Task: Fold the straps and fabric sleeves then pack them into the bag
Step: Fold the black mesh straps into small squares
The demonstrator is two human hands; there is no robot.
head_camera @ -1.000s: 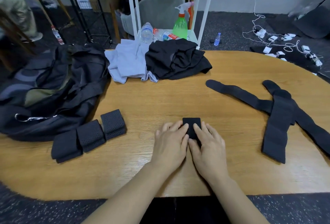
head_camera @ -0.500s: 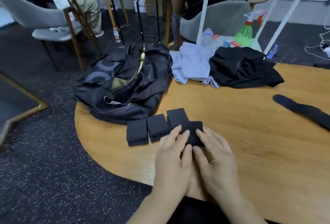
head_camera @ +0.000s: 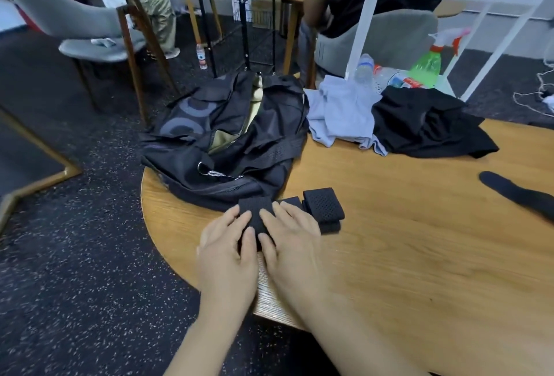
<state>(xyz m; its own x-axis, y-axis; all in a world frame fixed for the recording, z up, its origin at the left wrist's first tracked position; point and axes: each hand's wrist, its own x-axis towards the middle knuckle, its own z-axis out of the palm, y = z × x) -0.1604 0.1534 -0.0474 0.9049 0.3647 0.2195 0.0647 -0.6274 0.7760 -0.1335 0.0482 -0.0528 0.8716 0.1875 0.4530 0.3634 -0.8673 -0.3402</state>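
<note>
Hands are both laid on one small folded black perforated fabric sleeve [head_camera: 254, 220] near the rounded left end of the oval wooden worktop [head_camera: 419, 255]. The left hand [head_camera: 226, 252] and right hand [head_camera: 292, 243] lie side by side, fingers straight and slightly spread, pressing the sleeve flat from either side; neither hand pinches it. The sleeve sits just in front of the open black duffel bag [head_camera: 221, 142], which overhangs the left end of the worktop. Whether sleeve and bag touch cannot be told.

Just right of the hands lie further folded black perforated sleeves [head_camera: 323, 206], touching one another. A long black strap [head_camera: 518, 196] lies unfolded well apart, toward the right edge. A pale blue garment [head_camera: 338, 112] and a black garment [head_camera: 425, 127] are heaped at the far edge.

Risks, as judged:
- The fold is held only by hand pressure. Springy fabric may reopen on release.
- The sleeve is close to the left end; a sideways push could send it off the worktop.
- The bag opening is narrow and slack. A sleeve pushed in one-handed may snag on the rim and unfold.

Orientation: the visible part of the sleeve appears longer from near to far, with its far end toward the bag. The hands hide its near end.
</note>
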